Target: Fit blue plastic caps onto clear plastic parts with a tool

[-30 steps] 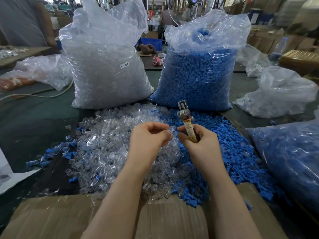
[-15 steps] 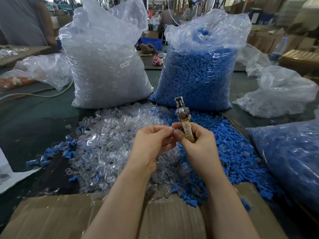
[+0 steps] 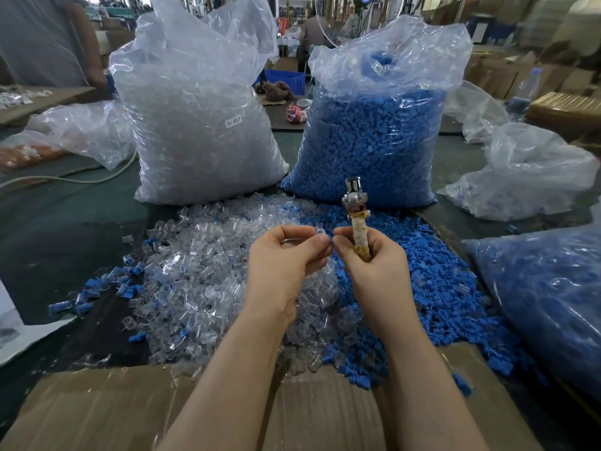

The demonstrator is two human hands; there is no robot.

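Above the loose heaps, mid-worktop: left hand and right hand raised, fingertips nearly meeting. Left hand pinching a clear plastic part, barely distinguishable against the clear pile behind it. Right hand wrapped round the taped handle of a metal tool, head pointing up, lower handle buried in the palm; a speck of blue at the right fingertips, probably a blue cap, too small to confirm. Blue pile touching the clear pile along a blurred seam, partly screened by both forearms. Behind, upright and side by side: bag of clear parts and bag of blue caps. At right, another bag of blue pieces, cut off by the frame. Cardboard along the near edge, its lower part out of view. Bare dark worktop open to the left, stray blue pieces scattered there.
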